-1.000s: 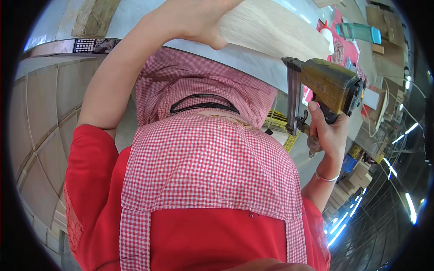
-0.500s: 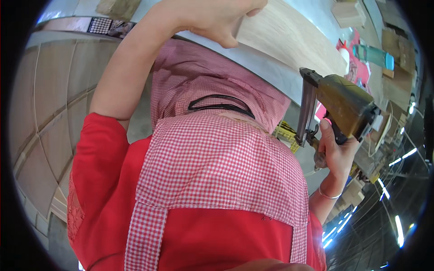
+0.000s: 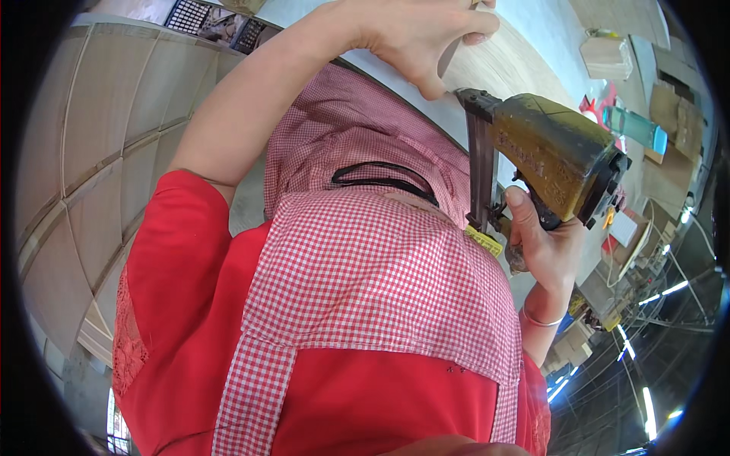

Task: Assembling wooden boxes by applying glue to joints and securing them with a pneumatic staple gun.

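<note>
Wooden board (image 3: pixel 506 64) on pale table (image 3: pixel 547 30)

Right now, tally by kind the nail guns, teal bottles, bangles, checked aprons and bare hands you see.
Nail gun: 1, in the right hand's grip
Teal bottle: 1
Bangle: 1
Checked apron: 1
Bare hands: 2, left hand and right hand
Total: 6

nail gun (image 3: pixel 544 152): raised lettering on side, worn, illegible | yellow strip (image 3: pixel 484 242): dark marks, too small to make out | legible text: none
</note>
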